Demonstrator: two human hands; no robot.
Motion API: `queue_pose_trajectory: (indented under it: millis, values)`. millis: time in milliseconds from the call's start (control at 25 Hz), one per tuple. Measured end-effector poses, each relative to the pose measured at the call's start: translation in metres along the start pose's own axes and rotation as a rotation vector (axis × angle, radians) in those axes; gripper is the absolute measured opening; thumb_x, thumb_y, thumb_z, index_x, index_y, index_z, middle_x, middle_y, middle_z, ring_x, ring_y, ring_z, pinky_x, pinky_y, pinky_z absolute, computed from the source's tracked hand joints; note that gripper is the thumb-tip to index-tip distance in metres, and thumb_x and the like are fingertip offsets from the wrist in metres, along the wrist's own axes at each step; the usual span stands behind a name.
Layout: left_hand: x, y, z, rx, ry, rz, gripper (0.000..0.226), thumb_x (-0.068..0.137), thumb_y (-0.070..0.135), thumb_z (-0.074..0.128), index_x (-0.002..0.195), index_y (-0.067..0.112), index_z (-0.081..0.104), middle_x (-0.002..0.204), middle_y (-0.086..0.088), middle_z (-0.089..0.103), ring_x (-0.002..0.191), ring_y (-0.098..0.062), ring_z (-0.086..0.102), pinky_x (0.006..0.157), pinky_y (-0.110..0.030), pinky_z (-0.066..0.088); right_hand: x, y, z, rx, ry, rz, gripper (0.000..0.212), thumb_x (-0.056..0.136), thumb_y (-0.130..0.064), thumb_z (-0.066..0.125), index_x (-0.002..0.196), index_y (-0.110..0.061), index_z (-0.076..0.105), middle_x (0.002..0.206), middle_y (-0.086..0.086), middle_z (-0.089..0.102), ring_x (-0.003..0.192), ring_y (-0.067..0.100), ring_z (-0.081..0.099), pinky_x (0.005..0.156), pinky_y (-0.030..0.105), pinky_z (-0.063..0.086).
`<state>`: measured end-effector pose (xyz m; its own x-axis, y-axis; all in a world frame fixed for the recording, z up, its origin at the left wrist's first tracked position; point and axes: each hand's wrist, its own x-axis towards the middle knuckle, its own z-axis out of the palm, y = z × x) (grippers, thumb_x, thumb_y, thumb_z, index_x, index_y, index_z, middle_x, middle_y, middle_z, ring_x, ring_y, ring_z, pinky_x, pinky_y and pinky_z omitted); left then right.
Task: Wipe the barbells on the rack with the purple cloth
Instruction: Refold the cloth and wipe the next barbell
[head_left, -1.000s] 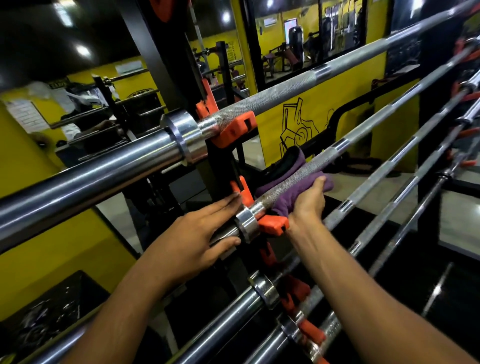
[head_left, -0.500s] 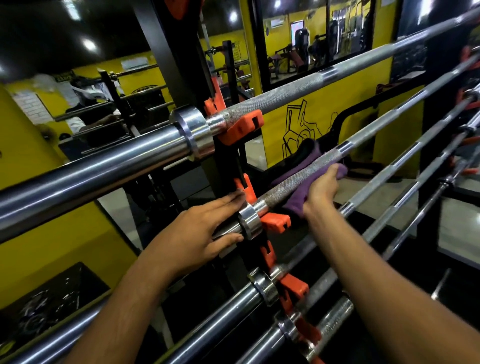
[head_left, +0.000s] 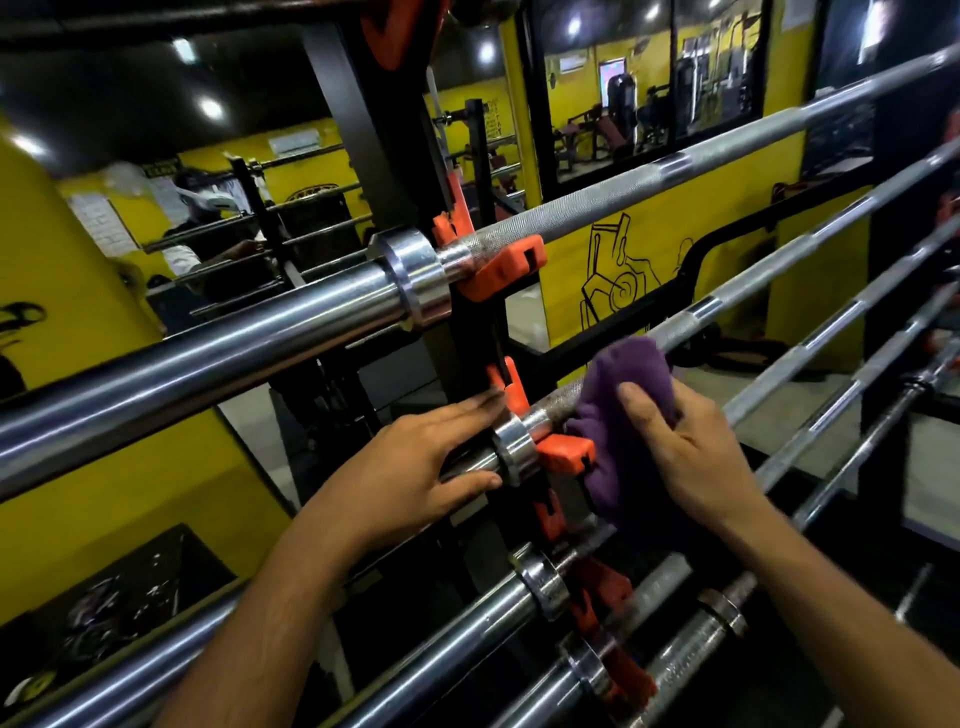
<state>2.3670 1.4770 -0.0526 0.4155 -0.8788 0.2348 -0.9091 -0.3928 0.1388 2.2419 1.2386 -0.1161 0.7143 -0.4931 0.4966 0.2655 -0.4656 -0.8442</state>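
While the purple cloth (head_left: 621, 415) lay bunched over the second barbell (head_left: 769, 275) from the top, it sat just to the right of that bar's shiny steel collar (head_left: 511, 449). It also hung down past an orange hook (head_left: 563, 452) that stuck out right beside the collar. The right hand (head_left: 685, 457) pressed the cloth against the bar, with its fingers curled over the cloth. The left hand (head_left: 415, 467) was on the other side of the collar, resting on the smooth thick end of the same bar. Its fingers were straight and spread wide, and the fingertips touched the collar. Above the collar ran the top barbell (head_left: 597, 208), which sat on its own orange hook on the black rack post (head_left: 374, 156). Below the collar lay more barbells (head_left: 467, 623), one under another. Far behind the collar stood a yellow wall (head_left: 649, 244) with a black drawing on it.
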Motion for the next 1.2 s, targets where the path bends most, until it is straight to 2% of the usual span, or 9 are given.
queue_pose_trajectory:
  millis: [120, 200, 480, 600, 680, 800, 920, 1080, 1200]
  values:
    - [0.001, 0.000, -0.001, -0.004, 0.006, 0.004, 0.078, 0.088, 0.047, 0.069, 0.153, 0.041, 0.026, 0.153, 0.032, 0.023, 0.136, 0.023, 0.019, 0.109, 0.000, 0.014, 0.020, -0.023, 0.005, -0.524, -0.364, -0.347, 0.045, 0.090, -0.070, 0.039, 0.102, -0.031, 0.058, 0.091, -0.010, 0.049, 0.078, 0.010, 0.056, 0.069, 0.030, 0.049]
    - [0.001, -0.001, -0.002, -0.002, 0.017, 0.008, 0.076, 0.088, 0.048, 0.070, 0.153, 0.033, 0.034, 0.154, 0.025, 0.030, 0.139, 0.017, 0.025, 0.114, -0.007, 0.020, 0.036, -0.041, 0.010, -0.767, -0.515, -0.404, 0.047, 0.088, -0.073, 0.036, 0.102, -0.033, 0.056, 0.094, -0.010, 0.045, 0.082, 0.010, 0.054, 0.073, 0.040, 0.051]
    - [0.001, 0.001, -0.001, -0.014, 0.012, -0.004, 0.080, 0.086, 0.045, 0.073, 0.152, 0.044, 0.026, 0.155, 0.029, 0.026, 0.142, 0.011, 0.026, 0.119, -0.025, 0.029, 0.057, -0.058, -0.002, -0.759, -0.866, -0.360, 0.039, 0.093, -0.065, 0.050, 0.098, -0.029, 0.062, 0.090, -0.010, 0.056, 0.081, 0.006, 0.056, 0.076, 0.037, 0.051]
    - [0.000, 0.004, -0.005, -0.019, -0.009, 0.003, 0.081, 0.088, 0.046, 0.070, 0.149, 0.051, 0.016, 0.147, 0.043, 0.018, 0.138, 0.015, 0.024, 0.115, -0.015, 0.027, 0.078, -0.080, -0.004, -1.018, -0.841, -0.289, 0.042, 0.094, -0.061, 0.053, 0.095, -0.021, 0.065, 0.086, -0.001, 0.064, 0.070, 0.011, 0.057, 0.060, 0.029, 0.045]
    - [-0.002, 0.004, -0.006, 0.031, -0.023, 0.002, 0.079, 0.091, 0.052, 0.064, 0.151, 0.051, 0.013, 0.147, 0.045, 0.012, 0.137, 0.015, 0.020, 0.113, -0.012, 0.025, 0.086, -0.084, -0.013, -1.134, -0.678, -0.274, 0.042, 0.095, -0.062, 0.050, 0.104, -0.024, 0.066, 0.094, 0.001, 0.065, 0.077, 0.018, 0.059, 0.066, 0.031, 0.048]
    - [-0.017, 0.000, -0.009, 0.143, -0.026, -0.017, 0.077, 0.093, 0.061, 0.053, 0.156, 0.041, 0.014, 0.158, 0.028, 0.010, 0.142, 0.010, 0.015, 0.119, -0.025, 0.027, 0.067, -0.075, -0.006, -0.864, -0.466, -0.297, 0.041, 0.095, -0.064, 0.044, 0.115, -0.033, 0.061, 0.099, -0.004, 0.054, 0.092, 0.020, 0.058, 0.078, 0.036, 0.048]
    - [-0.044, -0.002, -0.013, 0.144, -0.059, -0.041, 0.076, 0.095, 0.059, 0.052, 0.156, 0.046, 0.010, 0.158, 0.032, 0.008, 0.143, 0.009, 0.018, 0.116, -0.029, 0.033, 0.032, -0.065, 0.016, -0.831, -0.566, -0.392, 0.053, 0.089, -0.073, 0.032, 0.113, -0.034, 0.060, 0.097, -0.008, 0.044, 0.089, 0.018, 0.058, 0.077, 0.040, 0.050]
    - [-0.077, 0.002, -0.017, 0.177, -0.079, -0.062, 0.075, 0.096, 0.057, 0.049, 0.153, 0.053, 0.001, 0.160, 0.034, -0.002, 0.141, 0.003, 0.030, 0.112, -0.031, 0.040, 0.047, -0.078, -0.002, -0.948, -0.772, -0.260, 0.069, 0.080, -0.081, 0.025, 0.104, -0.030, 0.065, 0.094, -0.011, 0.045, 0.083, 0.006, 0.053, 0.081, 0.041, 0.050]
    - [-0.101, -0.005, -0.021, 0.151, -0.065, -0.059, 0.071, 0.095, 0.059, 0.044, 0.149, 0.061, -0.003, 0.155, 0.042, -0.007, 0.144, 0.010, 0.015, 0.117, -0.027, 0.032, 0.034, -0.091, -0.011, -0.771, -0.419, -0.345, 0.053, 0.091, -0.068, 0.038, 0.110, -0.025, 0.062, 0.099, -0.006, 0.043, 0.080, 0.012, 0.054, 0.077, 0.041, 0.052]
